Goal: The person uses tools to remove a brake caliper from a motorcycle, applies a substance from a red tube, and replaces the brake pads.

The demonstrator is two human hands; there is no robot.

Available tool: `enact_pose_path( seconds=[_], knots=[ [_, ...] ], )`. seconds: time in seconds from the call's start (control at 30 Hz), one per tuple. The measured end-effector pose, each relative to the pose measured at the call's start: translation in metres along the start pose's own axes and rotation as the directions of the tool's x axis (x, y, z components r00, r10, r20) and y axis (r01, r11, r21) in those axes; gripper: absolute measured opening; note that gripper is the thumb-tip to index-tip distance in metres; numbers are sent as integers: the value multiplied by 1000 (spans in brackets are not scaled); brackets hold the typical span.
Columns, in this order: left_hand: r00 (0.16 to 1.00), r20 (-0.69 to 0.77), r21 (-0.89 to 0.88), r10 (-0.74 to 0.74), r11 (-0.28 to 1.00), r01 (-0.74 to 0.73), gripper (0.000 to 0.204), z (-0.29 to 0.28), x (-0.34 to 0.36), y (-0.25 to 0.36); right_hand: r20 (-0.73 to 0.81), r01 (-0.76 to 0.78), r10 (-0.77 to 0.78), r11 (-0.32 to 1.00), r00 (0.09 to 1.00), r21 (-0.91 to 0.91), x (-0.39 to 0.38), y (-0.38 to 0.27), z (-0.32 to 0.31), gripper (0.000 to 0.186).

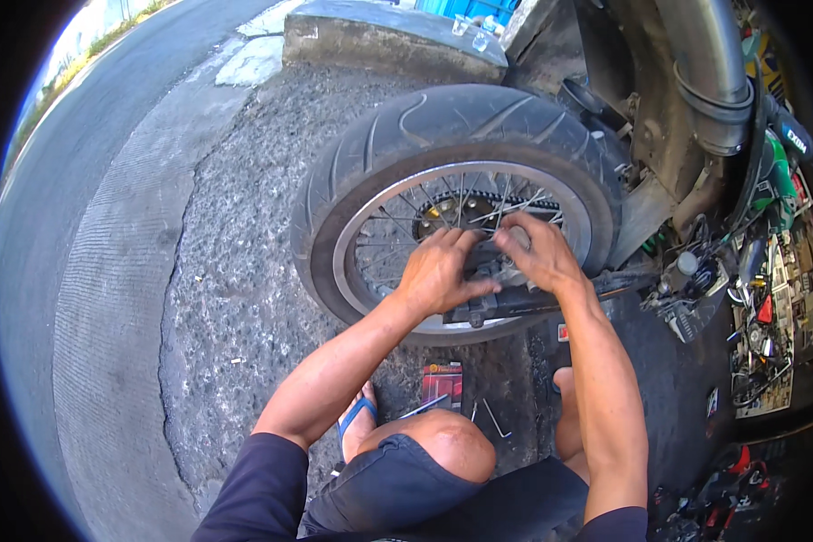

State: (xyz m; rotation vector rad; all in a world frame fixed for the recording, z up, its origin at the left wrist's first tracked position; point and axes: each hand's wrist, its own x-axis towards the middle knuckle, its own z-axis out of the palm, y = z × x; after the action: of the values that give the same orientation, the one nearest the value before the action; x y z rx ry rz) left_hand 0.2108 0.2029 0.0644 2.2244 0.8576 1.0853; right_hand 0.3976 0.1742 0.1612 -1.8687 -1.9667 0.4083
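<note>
A motorcycle rear wheel (352,235) with a black tyre, silver rim and wire spokes stands in front of me. Both of my hands are at its hub, above the dark swingarm (515,303). My left hand (438,271) bends its fingers over the hub area, its thumb stretched toward the swingarm. Close beside it, my right hand (544,257) curls its fingers and thumb around a part at the hub. Whatever lies between the fingers of either hand is mostly hidden, so I cannot name it. Behind the spokes show a chain (506,197) and a sprocket (434,215).
Near my foot lie a red packet (442,384) and an L-shaped hex key (497,419). The exhaust pipe (700,72) rises at the far right. Tools and parts (761,343) cover the right side. Beyond the wheel are a concrete block (388,45) and a blue crate (465,9).
</note>
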Motion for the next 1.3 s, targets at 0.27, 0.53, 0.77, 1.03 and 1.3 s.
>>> enact_pose_path(
  seconds=[0.27,0.53,0.77,1.03,1.3],
  knots=[
    [994,-92,212,54,977,-33,90,7,-10,3,-19,111,-114,987,993,-119,-6,0,8,63],
    [965,-248,74,-85,992,106,72,16,-1,15,-242,137,-84,968,967,211,-18,6,-21,38],
    [970,-128,-586,-209,805,96,55,11,-34,56,-222,231,-108,715,969,660,-75,20,-31,52],
    [643,746,-666,-173,-201,719,68,48,11,119,-84,201,-192,738,978,644,-110,32,-44,41],
    [572,759,-637,-311,-169,752,58,57,-1,154,-442,259,-33,848,896,462,-174,34,-34,62]
  ],
)
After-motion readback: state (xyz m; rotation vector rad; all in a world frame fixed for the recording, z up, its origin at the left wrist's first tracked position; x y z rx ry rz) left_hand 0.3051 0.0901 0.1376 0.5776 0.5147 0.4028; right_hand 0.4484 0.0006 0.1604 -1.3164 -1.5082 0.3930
